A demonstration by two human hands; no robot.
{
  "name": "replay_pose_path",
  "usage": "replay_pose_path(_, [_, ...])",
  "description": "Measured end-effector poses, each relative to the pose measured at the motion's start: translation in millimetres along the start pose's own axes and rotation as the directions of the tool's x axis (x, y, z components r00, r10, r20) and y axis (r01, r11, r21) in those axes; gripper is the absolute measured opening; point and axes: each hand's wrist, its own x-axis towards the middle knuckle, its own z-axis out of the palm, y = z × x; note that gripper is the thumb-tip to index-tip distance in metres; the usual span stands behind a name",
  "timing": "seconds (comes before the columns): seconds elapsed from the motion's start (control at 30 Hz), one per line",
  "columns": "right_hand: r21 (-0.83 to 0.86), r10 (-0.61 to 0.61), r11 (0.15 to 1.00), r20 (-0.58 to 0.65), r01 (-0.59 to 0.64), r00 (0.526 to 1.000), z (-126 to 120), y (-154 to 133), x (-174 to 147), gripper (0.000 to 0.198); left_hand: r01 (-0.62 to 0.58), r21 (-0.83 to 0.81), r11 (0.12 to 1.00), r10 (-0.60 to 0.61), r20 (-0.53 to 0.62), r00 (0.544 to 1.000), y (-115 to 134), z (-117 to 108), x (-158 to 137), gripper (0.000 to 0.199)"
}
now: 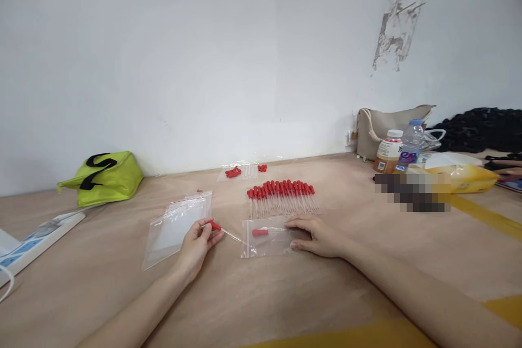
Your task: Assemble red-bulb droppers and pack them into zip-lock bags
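My left hand (196,247) pinches a glass dropper by its red rubber bulb (214,225), the thin tube pointing right. That tube's tip reaches the left edge of a clear zip bag (275,250). Inside the bag lies another dropper with a red bulb (260,232). At the bag's right end, my right hand (320,235) holds it against the table, thumb and fingertips on the plastic. Just beyond, a row of droppers (281,190) lies side by side, bulbs toward the wall. Left of my left hand is a fanned stack of clear zip bags (175,225).
Loose red bulbs (233,172) lie on clear plastic near the wall. A lime green bag (110,176) and a power strip (44,242) are at left. Bottles (389,151), a beige bag (391,119) and a yellow tissue pack (468,174) stand at right, near another person's hand (511,171).
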Motion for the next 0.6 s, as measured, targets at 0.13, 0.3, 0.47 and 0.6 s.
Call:
replay_pose_path(0.13, [-0.002,0.002,1.000,0.000,-0.002,1.000,1,2,0,0.044,-0.007,0.077,0.997,0.000,0.084,0.996,-1,5,-11,0.008])
replay_pose_path(0.3, [0.001,-0.009,1.000,-0.005,0.009,1.000,0,1,0,0.044,-0.301,0.442,0.845,0.081,0.451,0.889,5,6,-16,0.019])
replay_pose_path(0.47, [0.000,-0.014,1.000,-0.008,0.014,1.000,2,-1,1,0.045,-0.383,0.481,0.789,0.017,0.604,0.797,1,21,-7,0.018])
replay_pose_path(0.6, [0.002,-0.022,1.000,-0.011,0.022,1.000,4,0,2,0.046,-0.404,0.487,0.774,0.044,0.595,0.803,-8,32,-8,0.012])
